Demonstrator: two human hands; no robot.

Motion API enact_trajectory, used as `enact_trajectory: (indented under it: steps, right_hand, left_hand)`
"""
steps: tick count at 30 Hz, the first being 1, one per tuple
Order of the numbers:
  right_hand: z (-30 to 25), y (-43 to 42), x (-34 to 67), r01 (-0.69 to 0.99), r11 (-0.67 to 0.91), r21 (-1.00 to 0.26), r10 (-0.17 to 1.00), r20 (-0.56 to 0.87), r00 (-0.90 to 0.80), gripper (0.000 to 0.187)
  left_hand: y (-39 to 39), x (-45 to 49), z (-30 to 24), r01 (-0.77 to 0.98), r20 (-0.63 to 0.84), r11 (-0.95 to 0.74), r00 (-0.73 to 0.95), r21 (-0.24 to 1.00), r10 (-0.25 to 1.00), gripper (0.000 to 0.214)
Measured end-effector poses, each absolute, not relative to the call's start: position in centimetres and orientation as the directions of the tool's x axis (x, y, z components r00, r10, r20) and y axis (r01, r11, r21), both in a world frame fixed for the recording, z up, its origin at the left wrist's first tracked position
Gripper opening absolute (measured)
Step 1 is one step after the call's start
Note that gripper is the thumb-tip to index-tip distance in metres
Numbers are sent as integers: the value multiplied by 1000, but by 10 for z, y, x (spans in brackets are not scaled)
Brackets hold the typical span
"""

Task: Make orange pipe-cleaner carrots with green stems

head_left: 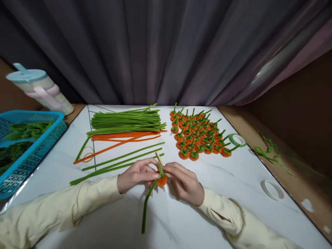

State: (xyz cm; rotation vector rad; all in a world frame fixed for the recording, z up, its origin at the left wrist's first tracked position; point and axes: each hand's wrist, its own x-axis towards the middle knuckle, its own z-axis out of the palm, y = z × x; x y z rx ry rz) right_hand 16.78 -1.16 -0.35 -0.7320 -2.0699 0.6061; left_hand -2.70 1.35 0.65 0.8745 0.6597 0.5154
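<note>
A small orange pipe-cleaner pumpkin (162, 181) with a green stem is held between both hands above the near middle of the table. My left hand (138, 175) pinches it from the left, at the base of a green pipe cleaner (145, 214) that hangs down toward me. On the other side, the closed fingers of my right hand (184, 180) meet the pumpkin's top. A thin pale stick (159, 159) passes through that hand, slanting out past its fingertips. Just beyond the left hand lie several loose green pipe cleaners (124, 159).
Behind are a green pipe-cleaner bundle (126, 119), orange pipe cleaners (114, 148) and many finished pumpkins (198, 135). Rolls of green tape (230, 139) and white tape (272, 190) lie right. A blue basket (49, 145) and tumbler (43, 88) stand left, a grey curtain (145, 52) behind.
</note>
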Motion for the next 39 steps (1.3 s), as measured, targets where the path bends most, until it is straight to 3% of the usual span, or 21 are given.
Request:
enact_trajectory:
  steps: [4, 9, 13, 17, 21, 27, 33, 39]
  right_hand:
    - [-5, -11, 169, 315, 766, -561, 638, 602, -480, 34]
    - [-7, -12, 173, 472, 849, -237, 498, 655, -568, 34]
    - [-1, -9, 175, 436, 899, 43, 312, 634, -707, 32]
    - [2, -7, 175, 421, 896, 140, 258, 607, -751, 32]
    - [-2, -8, 174, 452, 887, 92, 301, 626, -719, 32]
    - [-6, -8, 172, 478, 862, -172, 467, 637, -613, 30]
    - [-6, -3, 174, 498, 774, -392, 618, 639, -458, 27]
    - [-5, -5, 171, 485, 703, -520, 704, 607, -370, 15]
  left_hand:
    - [16, -28, 5, -196, -283, 593, 736, 781, 616, 29]
    - [18, -29, 5, -191, -290, 638, 770, 746, 569, 26]
    - [18, -29, 5, -184, -297, 631, 761, 754, 577, 24]
    - [17, -29, 5, -193, -284, 618, 758, 762, 586, 25]
    - [18, -30, 3, -203, -256, 590, 759, 781, 599, 25]
    - [17, -30, 3, -203, -238, 534, 729, 821, 642, 26]
    - [9, -28, 3, -104, -152, 248, 550, 963, 821, 37]
    - [9, -30, -3, -8, -94, 115, 520, 993, 849, 35]
